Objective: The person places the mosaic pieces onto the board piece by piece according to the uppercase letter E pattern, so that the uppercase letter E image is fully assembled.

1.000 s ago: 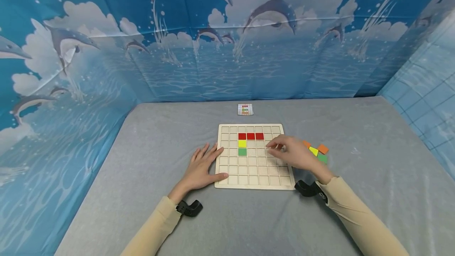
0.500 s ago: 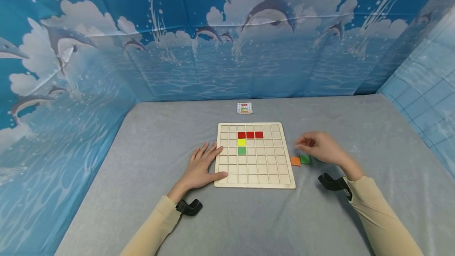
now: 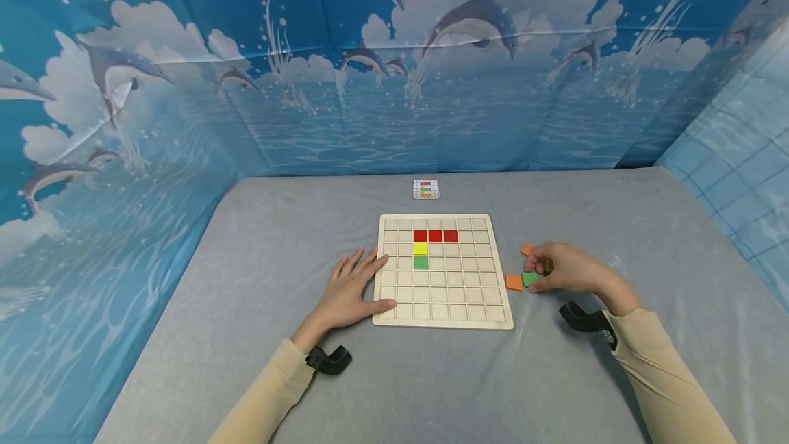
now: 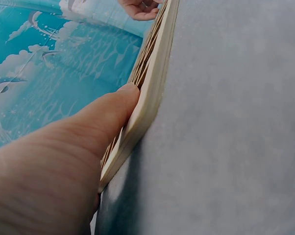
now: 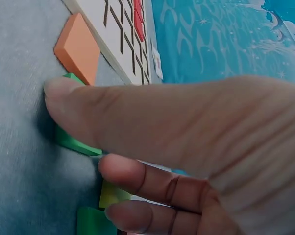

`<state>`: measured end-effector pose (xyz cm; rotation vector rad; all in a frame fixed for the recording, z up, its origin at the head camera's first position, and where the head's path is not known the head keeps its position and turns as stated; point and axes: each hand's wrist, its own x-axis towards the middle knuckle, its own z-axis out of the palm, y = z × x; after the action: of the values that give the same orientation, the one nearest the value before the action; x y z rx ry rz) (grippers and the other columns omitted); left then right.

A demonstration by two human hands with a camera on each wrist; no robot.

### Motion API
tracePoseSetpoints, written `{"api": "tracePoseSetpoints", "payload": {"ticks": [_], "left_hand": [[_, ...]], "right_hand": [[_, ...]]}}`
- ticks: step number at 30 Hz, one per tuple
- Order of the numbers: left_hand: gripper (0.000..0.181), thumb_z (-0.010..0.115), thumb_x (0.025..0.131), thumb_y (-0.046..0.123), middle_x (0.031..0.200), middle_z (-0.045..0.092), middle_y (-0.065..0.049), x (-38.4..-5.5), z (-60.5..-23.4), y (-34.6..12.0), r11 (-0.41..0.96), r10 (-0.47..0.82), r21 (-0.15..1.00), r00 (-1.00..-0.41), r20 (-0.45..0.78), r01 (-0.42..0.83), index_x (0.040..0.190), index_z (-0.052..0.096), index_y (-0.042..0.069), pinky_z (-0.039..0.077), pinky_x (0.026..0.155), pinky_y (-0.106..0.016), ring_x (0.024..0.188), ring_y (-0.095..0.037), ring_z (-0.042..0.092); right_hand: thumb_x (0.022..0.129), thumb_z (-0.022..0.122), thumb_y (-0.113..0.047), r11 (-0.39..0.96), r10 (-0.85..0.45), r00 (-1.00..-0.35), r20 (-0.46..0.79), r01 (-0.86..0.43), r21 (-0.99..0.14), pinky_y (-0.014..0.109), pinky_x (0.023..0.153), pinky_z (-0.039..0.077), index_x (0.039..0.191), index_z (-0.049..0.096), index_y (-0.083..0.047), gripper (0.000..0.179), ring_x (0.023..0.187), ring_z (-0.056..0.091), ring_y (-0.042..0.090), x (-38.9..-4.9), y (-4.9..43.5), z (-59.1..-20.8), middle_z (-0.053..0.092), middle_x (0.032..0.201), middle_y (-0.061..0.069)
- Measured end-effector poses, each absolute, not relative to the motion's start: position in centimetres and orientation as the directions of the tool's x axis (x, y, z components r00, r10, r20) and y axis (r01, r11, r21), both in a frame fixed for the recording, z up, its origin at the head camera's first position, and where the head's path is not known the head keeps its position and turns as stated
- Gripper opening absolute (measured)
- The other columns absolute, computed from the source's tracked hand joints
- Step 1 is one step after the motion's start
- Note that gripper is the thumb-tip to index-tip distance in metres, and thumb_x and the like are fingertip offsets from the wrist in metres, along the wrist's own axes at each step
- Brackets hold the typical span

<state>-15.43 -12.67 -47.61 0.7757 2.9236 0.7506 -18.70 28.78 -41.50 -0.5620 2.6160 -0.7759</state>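
My left hand (image 3: pixel 348 297) lies spread at the left edge of a pale wooden grid board (image 3: pixel 456 293), its fingertips and thumb on the rim. In the left wrist view the thumb (image 4: pixel 103 112) rests on the board's edge. At the right, my right hand (image 3: pixel 567 267) pinches a green square tile (image 3: pixel 529 279) lying on the table, with the thumb (image 5: pixel 84 105) partly covering it in the right wrist view. Beside it lies an orange tile (image 3: pixel 514 282). Another orange tile (image 3: pixel 527 249), a yellow tile (image 5: pixel 110 193) and a second green tile (image 5: pixel 93 223) are partly hidden by the fingers.
On the board sit three red tiles (image 3: pixel 435 236) in a row, with a yellow tile (image 3: pixel 420 249) and a green tile (image 3: pixel 420 263) below the leftmost. Behind it, a small pattern card (image 3: pixel 426 189) lies on the grey tablecloth (image 3: pixel 308 225). A dolphin-print curtain (image 3: pixel 394 115) hangs behind.
My right hand has moved right from over the board to the loose tiles, then down onto a green one. The loose tiles have shifted, with two now nearer the board. My left hand stays put.
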Motion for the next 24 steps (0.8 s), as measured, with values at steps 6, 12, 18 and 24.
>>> {"api": "tracePoseSetpoints", "payload": {"ticks": [6, 12, 18, 24], "left_hand": [[0.085, 0.057, 0.084, 0.063, 0.157, 0.017, -0.001, -15.45, -47.56, -12.68, 0.762, 0.475, 0.458, -0.876, 0.085, 0.458, 0.152, 0.027, 0.022, -0.002, 0.111, -0.045, 0.143, -0.024, 0.003], [0.084, 0.058, 0.084, 0.061, 0.156, 0.018, -0.002, -15.42, -47.48, -12.67, 0.754, 0.478, 0.467, -0.873, 0.093, 0.462, 0.151, 0.028, 0.021, -0.001, 0.111, -0.046, 0.143, -0.026, 0.004], [0.084, 0.058, 0.084, 0.062, 0.156, 0.017, -0.001, -15.43, -47.46, -12.66, 0.754, 0.476, 0.468, -0.874, 0.095, 0.461, 0.151, 0.027, 0.021, -0.001, 0.111, -0.045, 0.143, -0.025, 0.004], [0.084, 0.058, 0.084, 0.062, 0.156, 0.018, -0.002, -15.43, -47.53, -12.66, 0.75, 0.479, 0.466, -0.871, 0.107, 0.469, 0.151, 0.028, 0.02, -0.001, 0.111, -0.046, 0.143, -0.026, 0.005]], "right_hand": [[0.074, 0.081, -0.011, 0.765, -0.466, -0.855, -0.226, -0.262, -0.588, 0.033, 0.059, 0.039, 0.087, 0.061, -0.006, 0.024, 0.068, 0.046, 0.017, -18.75, 28.78, -41.65, 0.052, 0.075, 0.001], [0.074, 0.082, -0.012, 0.774, -0.463, -0.86, -0.214, -0.274, -0.571, 0.034, 0.06, 0.041, 0.087, 0.061, -0.007, 0.025, 0.07, 0.047, 0.018, -18.73, 28.62, -41.55, 0.055, 0.078, 0.001], [0.074, 0.082, -0.013, 0.776, -0.464, -0.865, -0.192, -0.292, -0.559, 0.035, 0.062, 0.042, 0.086, 0.061, -0.008, 0.025, 0.072, 0.049, 0.018, -18.72, 28.57, -41.52, 0.058, 0.082, 0.001], [0.078, 0.078, -0.011, 0.755, -0.474, -0.859, -0.193, -0.284, -0.592, 0.034, 0.059, 0.042, 0.087, 0.059, -0.007, 0.022, 0.068, 0.05, 0.017, -18.56, 28.7, -41.38, 0.057, 0.076, -0.001]]}}
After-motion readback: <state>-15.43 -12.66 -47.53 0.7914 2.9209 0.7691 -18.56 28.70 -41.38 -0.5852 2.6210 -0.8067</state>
